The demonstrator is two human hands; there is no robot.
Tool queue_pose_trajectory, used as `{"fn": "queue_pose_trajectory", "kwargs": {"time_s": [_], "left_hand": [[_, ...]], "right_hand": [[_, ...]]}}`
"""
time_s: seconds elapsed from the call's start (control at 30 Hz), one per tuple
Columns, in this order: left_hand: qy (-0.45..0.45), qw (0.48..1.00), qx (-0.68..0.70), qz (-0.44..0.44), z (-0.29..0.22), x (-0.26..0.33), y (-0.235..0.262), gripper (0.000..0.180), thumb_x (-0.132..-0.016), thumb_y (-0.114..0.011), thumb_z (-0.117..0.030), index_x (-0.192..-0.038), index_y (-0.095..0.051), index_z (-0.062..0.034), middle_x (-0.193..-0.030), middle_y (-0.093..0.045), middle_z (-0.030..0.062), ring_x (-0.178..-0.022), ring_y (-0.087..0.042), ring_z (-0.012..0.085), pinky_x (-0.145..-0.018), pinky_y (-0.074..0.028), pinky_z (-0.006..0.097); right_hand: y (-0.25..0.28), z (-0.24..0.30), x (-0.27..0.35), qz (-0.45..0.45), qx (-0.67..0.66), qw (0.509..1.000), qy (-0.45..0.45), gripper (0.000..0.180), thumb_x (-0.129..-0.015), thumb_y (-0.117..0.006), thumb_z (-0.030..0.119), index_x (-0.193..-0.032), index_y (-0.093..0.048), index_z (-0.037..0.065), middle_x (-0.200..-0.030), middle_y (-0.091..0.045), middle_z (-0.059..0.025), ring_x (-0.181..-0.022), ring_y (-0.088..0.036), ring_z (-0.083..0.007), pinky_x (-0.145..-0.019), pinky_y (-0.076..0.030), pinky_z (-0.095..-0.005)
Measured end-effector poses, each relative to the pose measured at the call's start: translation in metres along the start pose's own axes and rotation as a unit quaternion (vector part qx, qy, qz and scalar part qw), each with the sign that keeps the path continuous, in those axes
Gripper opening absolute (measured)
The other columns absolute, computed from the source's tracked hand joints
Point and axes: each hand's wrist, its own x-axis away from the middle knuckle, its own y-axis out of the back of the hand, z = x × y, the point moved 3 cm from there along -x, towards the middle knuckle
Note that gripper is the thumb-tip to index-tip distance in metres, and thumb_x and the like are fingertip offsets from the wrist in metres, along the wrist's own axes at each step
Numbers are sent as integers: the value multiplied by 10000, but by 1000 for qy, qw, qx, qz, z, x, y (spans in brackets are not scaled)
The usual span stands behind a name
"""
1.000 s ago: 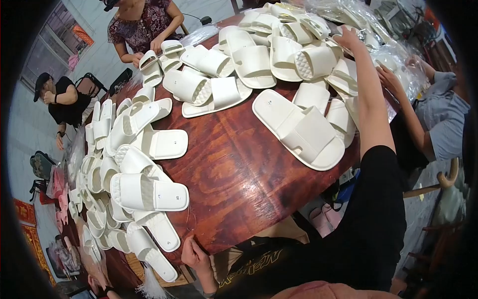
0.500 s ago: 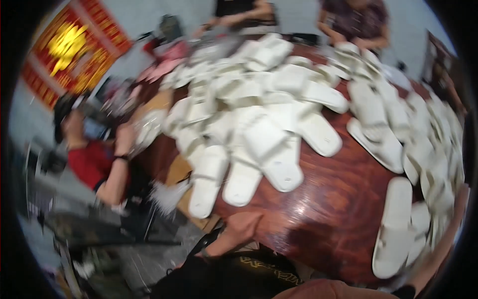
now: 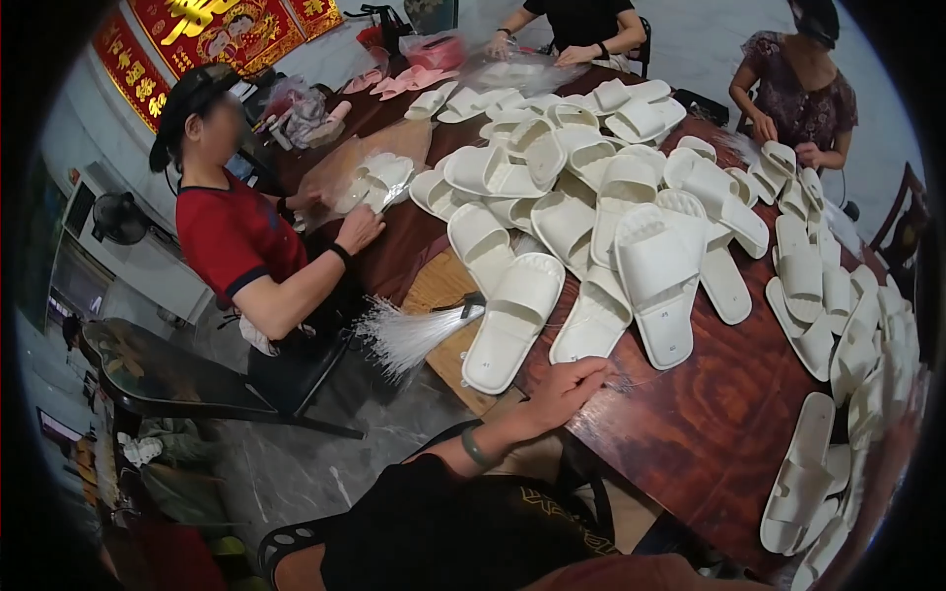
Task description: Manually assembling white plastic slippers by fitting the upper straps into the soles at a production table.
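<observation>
My left hand (image 3: pixel 567 396) rests at the near edge of the table, thumb and fingers pressed together. Thin clear strands show by its fingertips; whether they are held, I cannot make out. Just beyond it lie white slippers, one (image 3: pixel 586 325) nearest the fingers and another (image 3: pixel 662 286) farther right. These belong to a large loose pile. Left of the hand, a bundle of thin clear plastic strands (image 3: pixel 419 335) hangs over a piece of cardboard (image 3: pixel 443 281). At the right rim a blurred skin-coloured patch, perhaps my right hand (image 3: pixel 899 441), crosses the stacked slippers; its fingers cannot be told.
A dark red wooden table (image 3: pixel 680 433) fills the middle. Paired slippers (image 3: pixel 803 483) line its right side. At the left a person in red (image 3: pixel 241 227) handles slippers in clear plastic (image 3: pixel 379 182); two others work at the far side. A black chair (image 3: pixel 197 374) stands at left.
The view has swung left and steadied, so the pile now sits farther right. My left hand is by the near slippers. My right forearm has mostly left the picture.
</observation>
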Motion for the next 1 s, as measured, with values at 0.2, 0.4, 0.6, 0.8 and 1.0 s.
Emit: {"fn": "queue_pose_trajectory", "kwargs": {"time_s": [0.2,0.4,0.6,0.8,1.0], "left_hand": [[5,999,22,23,-22,11,13,159,-909,-492,-83,-1013,-580,0,-765,-581,45,-656,-498,95,-607,-420,244],[-103,994,49,3,-55,3,31,164,-921,-496,-86,-1010,-606,-4,-666,-514,-4,-604,-448,47,-550,-381,214],[-27,999,34,17,-49,13,42,164,-917,-488,-67,-1015,-591,14,-746,-565,25,-682,-500,72,-627,-423,225],[-80,996,14,23,-42,16,19,169,-918,-483,-76,-1020,-588,10,-810,-603,66,-742,-528,82,-668,-434,232],[-93,985,-88,112,-16,25,-20,137,-814,-555,-124,-901,-610,-33,-879,-590,118,-858,-573,305,-756,-453,380]], "right_hand": [[35,210,16,25,-18,980,195,254,-784,-515,101,-1011,-576,4,-1339,-423,-174,-1028,-517,-322,-756,-463,-419],[63,289,51,100,-15,956,274,476,-766,-631,169,-1201,-475,56,-1405,-327,-168,-949,-539,-275,-632,-524,-466],[129,270,46,162,-215,873,407,806,-741,-691,225,-1390,-246,55,-1382,-334,-201,-1084,-482,-354,-887,-427,-467],[246,244,38,-28,-287,868,404,790,-748,-681,250,-1393,-262,67,-1270,-463,-173,-1131,-469,-323,-925,-381,-406],[276,243,44,-143,-427,829,332,886,-689,-695,19,-1425,-212,118,-1325,-455,-165,-1063,-542,-344,-864,-475,-397]]}}
